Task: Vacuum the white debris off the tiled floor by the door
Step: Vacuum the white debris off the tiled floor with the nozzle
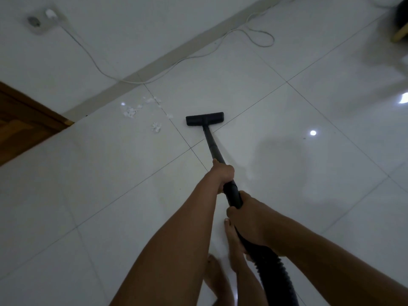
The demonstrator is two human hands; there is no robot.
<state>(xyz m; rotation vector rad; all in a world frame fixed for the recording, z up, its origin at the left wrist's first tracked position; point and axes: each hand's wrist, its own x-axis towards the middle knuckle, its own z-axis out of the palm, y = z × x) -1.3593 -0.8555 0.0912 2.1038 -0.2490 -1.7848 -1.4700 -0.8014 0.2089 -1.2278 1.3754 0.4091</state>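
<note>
A black wand [213,146] is being gripped by both hands: the left hand [223,173] is being clenched round the thin tube, nearer the floor end, and the right hand [246,209] is being wrapped round the thicker grip just behind it, where a ribbed hose [271,268] is being fed in from below. The head [204,118] is being rested flat on the tiled floor [88,195], with the wand slanting up from it toward the hands. The debris [132,111] is being left untouched just to the left of the head and apart from it (a loose scatter of small white bits, thickest in two clumps), lying close to the skirting [176,50] and between the head and the brown door [24,115] at the left edge. A white cable [97,65] is being run from a socket [42,21] on the wall down to the floor and along the skirting, ending in a loop at the upper right. Two bare feet [234,246] are being shown beneath the hands, the hose passing just beside the nearer one. Bright spots of light are being reflected in the glossy tiles on the right.
</note>
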